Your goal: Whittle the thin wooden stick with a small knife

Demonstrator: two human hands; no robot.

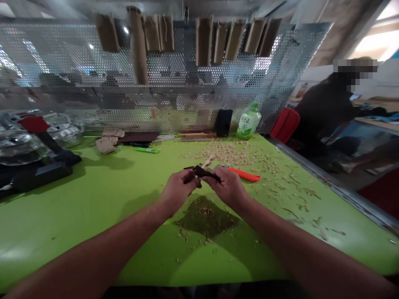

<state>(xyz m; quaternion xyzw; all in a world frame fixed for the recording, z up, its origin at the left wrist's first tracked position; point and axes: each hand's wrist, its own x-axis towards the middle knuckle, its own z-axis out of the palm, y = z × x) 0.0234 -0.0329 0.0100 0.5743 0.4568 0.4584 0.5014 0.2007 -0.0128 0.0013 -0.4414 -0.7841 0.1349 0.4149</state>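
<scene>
Both hands meet above the middle of the green table (140, 249). My left hand (180, 189) is closed, its fingers pinching the left end of a small dark brown piece (207, 172). Around the right part of that piece my right hand (229, 185) is wrapped, with the thumb along it. A pale wooden sliver (210, 160) sticks up just beyond the fingers. Behind my right hand lies an orange-handled tool (245, 174), its front part hidden by the hand. Small wood shavings (207, 214) lie on the table under the hands.
A shavings pile (230, 153) spreads at the back right, near a green-labelled bottle (249, 121) and a black upright object (223, 123). A green cutter (146, 150) and wooden pieces (106, 143) lie back left. Metal kettles (20, 147) stand far left. A person (327, 104) sits at right.
</scene>
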